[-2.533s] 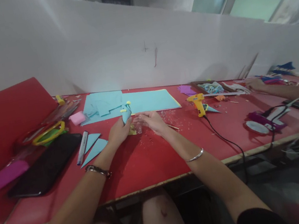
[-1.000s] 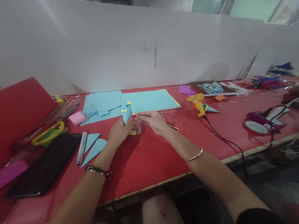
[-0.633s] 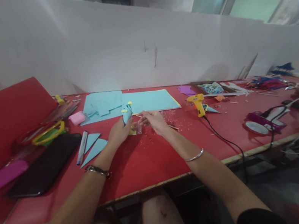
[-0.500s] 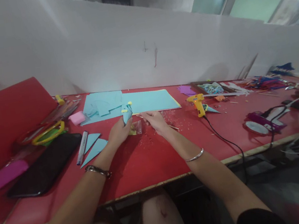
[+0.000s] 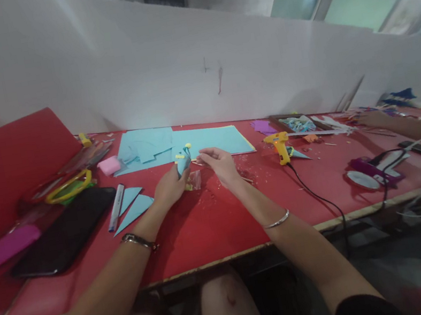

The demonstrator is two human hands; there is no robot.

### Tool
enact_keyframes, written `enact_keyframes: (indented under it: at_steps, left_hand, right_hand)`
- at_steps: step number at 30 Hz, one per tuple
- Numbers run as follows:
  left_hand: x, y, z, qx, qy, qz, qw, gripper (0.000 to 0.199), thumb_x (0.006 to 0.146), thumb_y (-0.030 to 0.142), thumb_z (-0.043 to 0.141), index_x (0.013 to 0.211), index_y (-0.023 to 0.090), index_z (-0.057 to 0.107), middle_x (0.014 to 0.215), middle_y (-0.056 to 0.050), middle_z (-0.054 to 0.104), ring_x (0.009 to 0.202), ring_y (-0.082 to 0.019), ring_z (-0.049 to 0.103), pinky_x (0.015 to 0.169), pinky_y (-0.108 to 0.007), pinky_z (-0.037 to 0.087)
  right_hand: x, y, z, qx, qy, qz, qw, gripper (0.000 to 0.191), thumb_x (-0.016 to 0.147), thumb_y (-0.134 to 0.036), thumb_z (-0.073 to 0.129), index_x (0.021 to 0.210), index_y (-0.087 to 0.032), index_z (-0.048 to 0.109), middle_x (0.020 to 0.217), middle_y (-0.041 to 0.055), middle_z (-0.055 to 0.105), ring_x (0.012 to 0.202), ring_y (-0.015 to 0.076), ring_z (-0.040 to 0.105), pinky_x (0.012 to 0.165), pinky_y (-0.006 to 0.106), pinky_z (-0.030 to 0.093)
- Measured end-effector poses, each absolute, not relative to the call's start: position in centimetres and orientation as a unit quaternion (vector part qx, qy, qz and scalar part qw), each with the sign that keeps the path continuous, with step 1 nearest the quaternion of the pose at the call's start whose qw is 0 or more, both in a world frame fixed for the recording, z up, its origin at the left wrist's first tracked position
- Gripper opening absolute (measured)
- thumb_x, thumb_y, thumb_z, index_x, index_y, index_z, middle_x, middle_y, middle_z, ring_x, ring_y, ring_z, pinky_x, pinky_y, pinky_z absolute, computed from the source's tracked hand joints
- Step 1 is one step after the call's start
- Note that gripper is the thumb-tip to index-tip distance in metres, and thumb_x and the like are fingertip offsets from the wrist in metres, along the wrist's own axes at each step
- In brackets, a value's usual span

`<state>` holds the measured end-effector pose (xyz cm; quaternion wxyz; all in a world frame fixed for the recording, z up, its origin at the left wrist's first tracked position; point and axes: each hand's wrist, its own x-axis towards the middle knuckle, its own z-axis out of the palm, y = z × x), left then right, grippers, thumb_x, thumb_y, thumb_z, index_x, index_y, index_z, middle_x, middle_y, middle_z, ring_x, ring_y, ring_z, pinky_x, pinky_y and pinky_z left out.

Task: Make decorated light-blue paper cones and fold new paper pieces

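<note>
My left hand [image 5: 171, 186] is closed around a small light-blue cone [image 5: 183, 166] with yellow trim and a yellow ball at its curled top. Just to the right, my right hand [image 5: 220, 164] has its fingertips pinched together near the cone, apart from it. What they hold is too small to make out. Under the hands lies a small clear plastic bag [image 5: 195, 181] with something yellow in it. Two light-blue cut pieces [image 5: 134, 213] rest left of my left hand, beside a marker pen [image 5: 116, 208].
Light-blue sheets [image 5: 211, 141] lie at the back by the white partition. A yellow glue gun [image 5: 280, 146] stands to the right, its black cord running over the table edge. A black phone-like slab [image 5: 64, 232] lies left. Another person's arm [image 5: 412, 124] reaches in from the right.
The cone has tilted and shifted slightly right in my left hand. My right hand has risen a little, fingers still pinched. The other person's arm has reached farther over the table.
</note>
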<state>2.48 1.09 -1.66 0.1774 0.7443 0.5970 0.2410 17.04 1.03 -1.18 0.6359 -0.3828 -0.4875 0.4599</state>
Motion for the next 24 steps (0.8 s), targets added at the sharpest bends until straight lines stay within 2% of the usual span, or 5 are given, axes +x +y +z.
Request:
enact_keyframes:
  at_steps: [6, 12, 15, 20, 24]
  left_hand:
    - [2.6, 0.6, -1.4, 0.759, 0.575, 0.246, 0.181, 0.04, 0.081, 0.045, 0.03, 0.102, 0.017, 0.05, 0.086, -0.008, 0.064, 0.08, -0.023, 0.059, 0.062, -0.028, 0.04]
    - [2.8, 0.4, -1.2, 0.762, 0.572, 0.242, 0.183, 0.039, 0.082, 0.042, 0.032, 0.105, 0.017, 0.05, 0.094, -0.01, 0.063, 0.087, -0.023, 0.058, 0.066, -0.029, 0.04]
    - [2.9, 0.3, -1.2, 0.769, 0.557, 0.253, 0.184, 0.04, 0.082, 0.042, 0.031, 0.108, 0.018, 0.05, 0.099, -0.01, 0.063, 0.091, -0.023, 0.057, 0.069, -0.029, 0.041]
    - [3.0, 0.2, -1.3, 0.775, 0.558, 0.243, 0.171, 0.04, 0.082, 0.044, 0.03, 0.104, 0.017, 0.05, 0.087, -0.008, 0.064, 0.079, -0.022, 0.059, 0.063, -0.028, 0.04]
    - [3.1, 0.1, -1.2, 0.778, 0.556, 0.24, 0.168, 0.039, 0.082, 0.044, 0.03, 0.104, 0.018, 0.049, 0.089, -0.008, 0.063, 0.08, -0.023, 0.058, 0.061, -0.027, 0.038]
  right_hand:
    - [16.9, -0.3, -0.2, -0.42, -0.663, 0.212, 0.582, 0.012, 0.071, -0.027, 0.056, 0.076, -0.018, 0.063, 0.076, 0.0015, 0.062, 0.069, 0.0118, 0.056, 0.069, 0.025, 0.045]
    - [16.8, -0.3, -0.7, -0.406, -0.653, 0.269, 0.58, 0.019, 0.076, -0.027, 0.051, 0.09, -0.022, 0.062, 0.091, 0.0024, 0.063, 0.08, 0.0129, 0.06, 0.077, 0.027, 0.047]
    - [16.8, 0.0, -0.9, -0.404, -0.649, 0.286, 0.578, 0.018, 0.077, -0.028, 0.05, 0.088, -0.021, 0.063, 0.089, 0.0026, 0.063, 0.076, 0.0132, 0.061, 0.076, 0.027, 0.047]
    - [16.9, -0.2, -0.7, -0.404, -0.676, 0.197, 0.584, 0.013, 0.075, -0.025, 0.053, 0.08, -0.019, 0.064, 0.079, 0.0028, 0.061, 0.073, 0.0134, 0.058, 0.068, 0.025, 0.046]
    - [16.9, -0.4, -0.4, -0.404, -0.687, 0.173, 0.579, 0.012, 0.075, -0.023, 0.053, 0.079, -0.018, 0.063, 0.077, 0.0024, 0.058, 0.069, 0.0116, 0.055, 0.064, 0.023, 0.045]
